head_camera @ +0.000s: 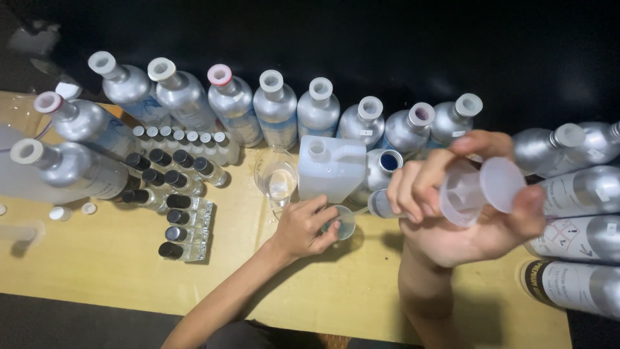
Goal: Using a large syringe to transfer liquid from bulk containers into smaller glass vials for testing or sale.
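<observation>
Yellow table point(97, 258): left hand point(303, 229) pinches small vial point(342, 223), right hand point(471, 213) grips plastic funnel point(481, 190).

The right hand point(465, 213) and the translucent plastic cup point(481, 187) it grips are smeared by motion blur, so the cup's inner form cannot be told, and the hand hides the lower part of the open silver bottle point(381, 171) behind it. The left hand point(303, 229) covers one side of a small clear vessel point(342, 223), whose contents are too faint to judge. The picture's right edge cuts off the lying silver bottles point(581, 284), and the left edge crops a clear container point(19, 232).
</observation>
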